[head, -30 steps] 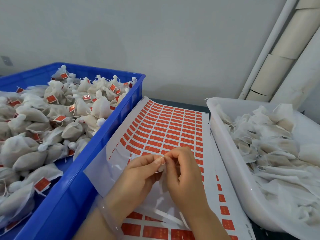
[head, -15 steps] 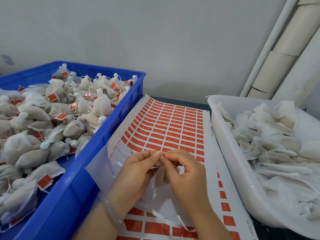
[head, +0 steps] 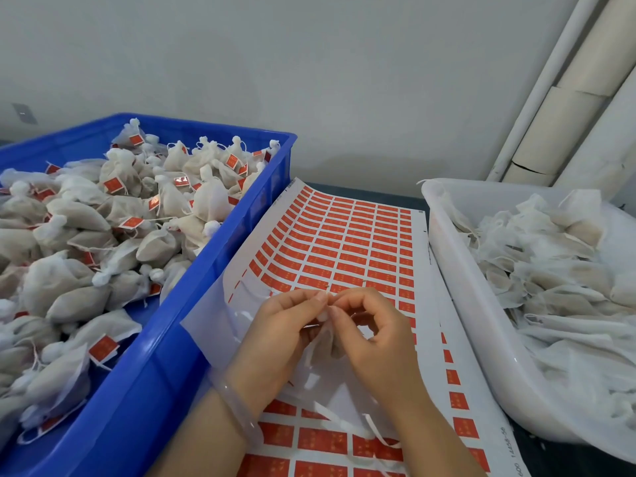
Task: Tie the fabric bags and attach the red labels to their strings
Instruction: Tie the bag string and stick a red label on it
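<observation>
Lower centre of frame, left hand [head: 285,325] and right hand [head: 375,335] meet fingertip to fingertip, both pinching the top of a small fabric bag [head: 332,346] that hangs between them over the red label sheet [head: 344,242]. Blue crate [head: 155,373] at left holds tied, labelled bags [head: 79,215]. White tub [head: 457,297] at right holds loose bags [head: 550,270]. Clear bangle [head: 237,404] on left wrist.

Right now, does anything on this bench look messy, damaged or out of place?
Nothing is spilled. The label sheet lies askew: its left edge curls up against the blue crate, and loose white strips of peeled backing trail across its near end. The pipe cladding at the back right shows a dark crack.
</observation>
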Demonstrator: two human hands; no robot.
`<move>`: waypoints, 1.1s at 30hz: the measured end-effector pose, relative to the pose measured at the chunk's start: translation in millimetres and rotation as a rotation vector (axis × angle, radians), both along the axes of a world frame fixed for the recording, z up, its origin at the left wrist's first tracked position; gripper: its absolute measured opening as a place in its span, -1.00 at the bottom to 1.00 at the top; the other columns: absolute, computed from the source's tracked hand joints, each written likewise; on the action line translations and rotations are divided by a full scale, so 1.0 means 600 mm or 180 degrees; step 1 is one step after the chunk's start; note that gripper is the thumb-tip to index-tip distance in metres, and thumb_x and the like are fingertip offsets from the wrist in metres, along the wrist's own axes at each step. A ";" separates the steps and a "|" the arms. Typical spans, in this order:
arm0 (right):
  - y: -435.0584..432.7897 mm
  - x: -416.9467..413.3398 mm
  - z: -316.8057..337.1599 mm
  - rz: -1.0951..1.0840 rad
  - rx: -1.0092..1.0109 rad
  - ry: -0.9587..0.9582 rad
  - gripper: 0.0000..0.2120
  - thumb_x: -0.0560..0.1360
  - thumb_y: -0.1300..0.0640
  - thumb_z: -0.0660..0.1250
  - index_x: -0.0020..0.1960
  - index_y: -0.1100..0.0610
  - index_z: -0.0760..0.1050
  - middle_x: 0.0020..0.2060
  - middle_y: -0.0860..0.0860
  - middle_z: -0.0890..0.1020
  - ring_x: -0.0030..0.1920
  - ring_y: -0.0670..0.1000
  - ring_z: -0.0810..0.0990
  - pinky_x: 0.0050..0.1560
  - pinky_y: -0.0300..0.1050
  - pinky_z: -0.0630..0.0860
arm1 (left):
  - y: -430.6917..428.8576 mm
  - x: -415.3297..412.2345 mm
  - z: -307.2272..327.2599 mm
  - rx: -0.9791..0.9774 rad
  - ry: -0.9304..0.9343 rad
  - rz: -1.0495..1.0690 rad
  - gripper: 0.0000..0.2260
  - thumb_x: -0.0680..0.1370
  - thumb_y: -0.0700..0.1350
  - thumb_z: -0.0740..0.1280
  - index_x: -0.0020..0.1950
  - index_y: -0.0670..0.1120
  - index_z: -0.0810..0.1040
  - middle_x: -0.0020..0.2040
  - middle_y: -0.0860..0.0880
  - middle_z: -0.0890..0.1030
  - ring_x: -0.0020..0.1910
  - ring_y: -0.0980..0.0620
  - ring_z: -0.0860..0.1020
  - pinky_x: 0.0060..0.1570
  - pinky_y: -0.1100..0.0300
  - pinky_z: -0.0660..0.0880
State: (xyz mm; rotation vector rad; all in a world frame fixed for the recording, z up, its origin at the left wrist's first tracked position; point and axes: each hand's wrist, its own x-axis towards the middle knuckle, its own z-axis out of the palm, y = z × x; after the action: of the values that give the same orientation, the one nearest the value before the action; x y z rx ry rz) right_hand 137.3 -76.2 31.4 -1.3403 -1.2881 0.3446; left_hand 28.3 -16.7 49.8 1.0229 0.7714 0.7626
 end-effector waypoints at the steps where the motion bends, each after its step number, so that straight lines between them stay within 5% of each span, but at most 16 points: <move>1: 0.000 0.000 0.000 0.0000 0.0015 -0.0044 -0.90 0.44 0.15 0.31 -0.16 -0.06 0.51 -0.22 -0.18 0.59 -0.14 -0.16 0.57 -0.19 -0.44 0.48 | 0.001 0.000 0.000 0.0022 -0.0005 -0.0003 -0.84 0.51 -0.21 0.29 -0.18 -0.14 0.67 -0.07 -0.17 0.67 -0.01 -0.12 0.64 0.04 0.02 0.54; 11: -0.004 0.005 0.004 -0.0114 -0.0038 0.0260 -0.82 0.43 0.25 0.42 -0.17 -0.04 0.55 -0.25 -0.17 0.63 -0.19 -0.11 0.61 -0.23 -0.36 0.54 | 0.003 -0.003 -0.003 0.0505 0.0234 0.0069 -0.81 0.49 -0.23 0.33 -0.28 -0.07 0.66 -0.16 -0.17 0.66 -0.06 -0.17 0.62 0.03 -0.01 0.57; 20: -0.005 0.012 0.005 -0.0172 -0.0170 0.0341 -0.77 0.44 0.24 0.40 -0.20 -0.09 0.53 -0.25 -0.23 0.62 -0.15 -0.16 0.61 -0.22 -0.40 0.53 | 0.001 -0.002 -0.009 0.1454 0.0813 0.0018 -0.94 0.46 -0.09 0.38 -0.08 0.00 0.59 -0.17 0.14 0.65 -0.09 0.19 0.62 -0.11 0.34 0.57; 24: -0.004 0.014 0.001 -0.0139 -0.0216 0.0174 -0.76 0.47 0.22 0.38 -0.19 -0.14 0.50 -0.20 -0.24 0.61 -0.11 -0.18 0.60 -0.18 -0.44 0.51 | 0.003 -0.004 -0.013 0.1771 0.0917 0.0147 -0.95 0.45 -0.10 0.39 -0.13 0.06 0.58 -0.18 0.22 0.63 -0.11 0.27 0.59 -0.17 0.48 0.50; 29: -0.009 0.022 0.004 -0.0151 -0.0225 -0.0452 -0.74 0.48 0.18 0.37 -0.15 -0.19 0.46 -0.22 -0.22 0.60 -0.08 -0.22 0.56 -0.12 -0.50 0.45 | 0.004 -0.004 -0.015 0.2067 0.1124 0.0183 -0.92 0.44 -0.10 0.41 -0.18 0.09 0.57 -0.23 0.18 0.63 -0.14 0.26 0.59 -0.15 0.41 0.53; 33: -0.007 0.025 0.003 -0.0156 -0.0130 -0.0598 -0.87 0.48 0.20 0.37 -0.09 -0.03 0.53 -0.19 -0.21 0.58 -0.09 -0.19 0.55 -0.11 -0.46 0.46 | 0.003 -0.005 -0.013 0.2169 0.1133 0.0292 -0.92 0.45 -0.08 0.41 -0.14 0.09 0.56 -0.26 0.16 0.62 -0.19 0.21 0.59 -0.20 0.40 0.53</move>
State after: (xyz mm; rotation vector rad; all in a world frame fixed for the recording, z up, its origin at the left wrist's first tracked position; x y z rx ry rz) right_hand 152.4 -80.2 33.5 -1.4636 -1.4069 0.2158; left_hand 25.5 -14.8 41.8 1.7798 0.8854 0.9646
